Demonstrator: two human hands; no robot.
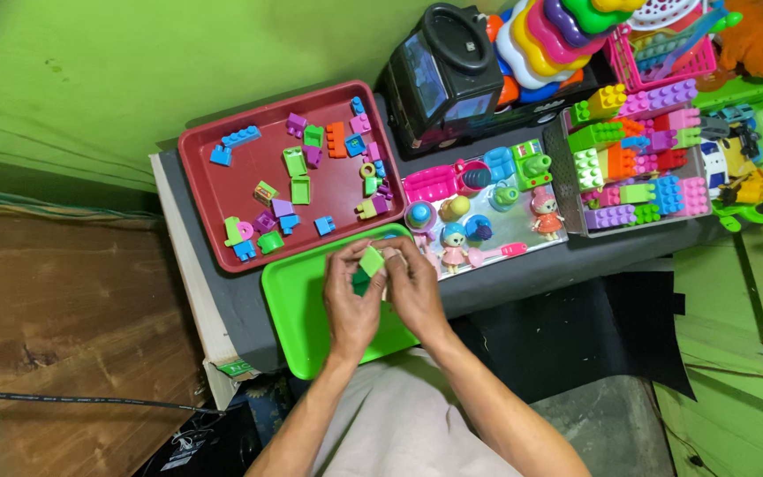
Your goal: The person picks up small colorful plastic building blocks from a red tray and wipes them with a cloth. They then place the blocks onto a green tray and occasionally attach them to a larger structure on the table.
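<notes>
red tray (pixel 222 190): sits at the left of the grey table (pixel 532 278), against the green wall (pixel 134 62). it holds loose small blocks (pixel 298 163) in blue, green, purple, orange and pink, scattered apart from each other.
green tray (pixel 298 309): lies just in front of the red tray, at the table's near edge. my hands hover over its right part.
my left hand (pixel 351 300): fingers curled and pinching the green block (pixel 371 262) from the left side, thumb and fingertips closed on it.
green block: held between both my hands, above the green tray's far right corner. a darker green piece shows just below it; i cannot tell whether the two are joined.
my right hand (pixel 412 287): fingers bent and pressed against the block's right side, touching my left hand's fingertips.
clear tray (pixel 518 231): beside my right hand, holding small dolls (pixel 455 243) and pink and blue toy cups.
black toy truck (pixel 448 71): behind the clear tray.
grey bin (pixel 561 168): at the right, filled with large bright bricks (pixel 633 168).
</notes>
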